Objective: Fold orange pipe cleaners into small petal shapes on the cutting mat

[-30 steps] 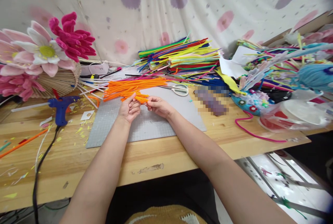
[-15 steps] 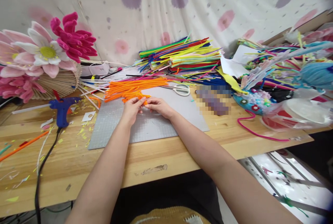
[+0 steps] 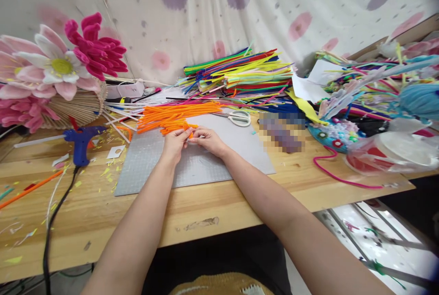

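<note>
Over the grey cutting mat [image 3: 144,167], both my hands pinch a small orange pipe-cleaner piece [image 3: 190,135] between them. My left hand [image 3: 174,144] has its thumb and fingers closed on the piece's left side. My right hand [image 3: 208,141] grips it from the right, fingertips nearly touching those of the left. The fingers partly hide the piece. A pile of orange pipe cleaners [image 3: 171,114] lies just behind my hands. White-handled scissors [image 3: 239,119] rest at the mat's back edge.
A blue glue gun [image 3: 81,146] with a black cord stands at left, beside fluffy flowers [image 3: 61,66]. Bundles of coloured pipe cleaners [image 3: 247,73] lie at the back. At right are a pink pipe cleaner [image 3: 336,174] and a plastic-wrapped tub [image 3: 387,151].
My right hand has shifted slightly left, closer to the left fingertips. Both hands keep hold of the orange piece. The whole view has moved a little.
</note>
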A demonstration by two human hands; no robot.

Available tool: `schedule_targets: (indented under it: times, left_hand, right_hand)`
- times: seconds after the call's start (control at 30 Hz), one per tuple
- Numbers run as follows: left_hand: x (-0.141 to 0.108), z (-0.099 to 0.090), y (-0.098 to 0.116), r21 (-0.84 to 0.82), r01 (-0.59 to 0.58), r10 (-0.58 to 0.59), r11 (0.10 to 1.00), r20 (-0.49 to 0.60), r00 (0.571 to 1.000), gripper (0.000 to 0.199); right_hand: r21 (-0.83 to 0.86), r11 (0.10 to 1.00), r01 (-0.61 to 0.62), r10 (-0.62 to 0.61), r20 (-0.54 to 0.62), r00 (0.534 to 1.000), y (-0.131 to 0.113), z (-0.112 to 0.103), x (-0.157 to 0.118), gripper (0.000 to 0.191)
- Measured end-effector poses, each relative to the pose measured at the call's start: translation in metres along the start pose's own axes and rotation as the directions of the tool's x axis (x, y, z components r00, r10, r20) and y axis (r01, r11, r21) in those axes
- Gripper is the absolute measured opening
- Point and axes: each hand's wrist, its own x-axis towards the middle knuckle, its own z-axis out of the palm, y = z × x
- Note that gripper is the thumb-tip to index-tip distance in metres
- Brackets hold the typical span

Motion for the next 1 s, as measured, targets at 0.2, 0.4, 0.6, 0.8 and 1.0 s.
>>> schedule_targets:
  times: [0.2,0.4,0.6,0.8,1.0]
  left_hand:
    - [0.0011,-0.0042,0.0031,-0.053,0.125,-0.121,0.991,0.07,0.99,0.027]
    - [0.0003,-0.0019,0.0063,-0.056,0.124,-0.124,0.991,0.003,0.992,0.018]
    - [0.0011,-0.0052,0.0029,-0.032,0.128,-0.127,0.991,0.031,0.991,0.026]
    - [0.0025,-0.007,-0.0019,-0.005,0.11,-0.109,0.994,0.063,0.992,0.034]
    - [0.0024,-0.0046,0.0003,0.027,0.143,-0.144,0.989,0.048,0.988,0.034]
  right_hand:
    - [0.023,1.0,0.0,0.0,0.02,1.0,-0.0003,0.0012,-0.0014,0.028]
    - [-0.1,0.994,0.039,-0.041,-0.014,0.999,0.0031,0.0027,-0.0003,0.025]
    - [-0.145,0.987,0.073,-0.077,-0.02,0.997,0.003,0.004,0.0007,0.022]
    - [-0.185,0.979,0.081,-0.091,-0.047,0.995,-0.0004,0.0047,-0.002,0.021]
    - [-0.284,0.951,0.125,-0.155,-0.086,0.984,-0.0002,0.0062,-0.0029,0.017]
